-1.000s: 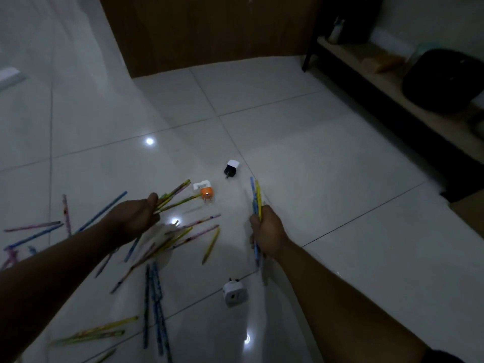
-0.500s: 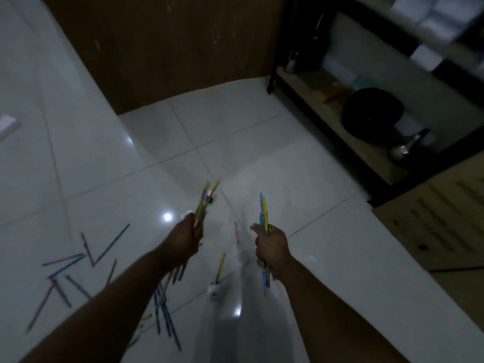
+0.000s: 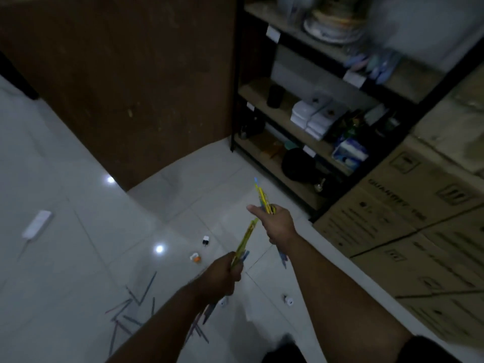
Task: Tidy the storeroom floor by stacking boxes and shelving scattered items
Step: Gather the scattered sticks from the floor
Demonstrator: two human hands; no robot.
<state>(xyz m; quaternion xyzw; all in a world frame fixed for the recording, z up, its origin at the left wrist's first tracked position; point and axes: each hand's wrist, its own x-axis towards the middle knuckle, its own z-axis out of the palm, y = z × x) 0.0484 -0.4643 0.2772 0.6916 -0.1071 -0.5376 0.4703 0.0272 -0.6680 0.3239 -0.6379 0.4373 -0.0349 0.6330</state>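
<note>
My left hand (image 3: 222, 276) grips a bunch of thin coloured sticks (image 3: 245, 239), mostly yellow, pointing up and to the right. My right hand (image 3: 275, 221) holds a second bunch of yellow and blue sticks (image 3: 262, 196) upright, its thumb sticking out to the left; their lower ends show below the wrist. Both hands are raised above the white tiled floor (image 3: 78, 231). More loose sticks (image 3: 133, 305) lie scattered on the floor at the lower left.
A dark shelf unit (image 3: 301, 121) with white boxes and a black pot stands ahead right. Stacked cardboard boxes (image 3: 419, 231) fill the right side. Small plugs (image 3: 205, 241), an orange-white plug (image 3: 196, 258) and a white power strip (image 3: 36, 224) lie on the floor. A brown panel (image 3: 131, 87) rises behind.
The view has risen and swung up to the right, bringing the shelves and boxes into sight. Both hands have lifted with their sticks, and the floor items have fallen farther below.
</note>
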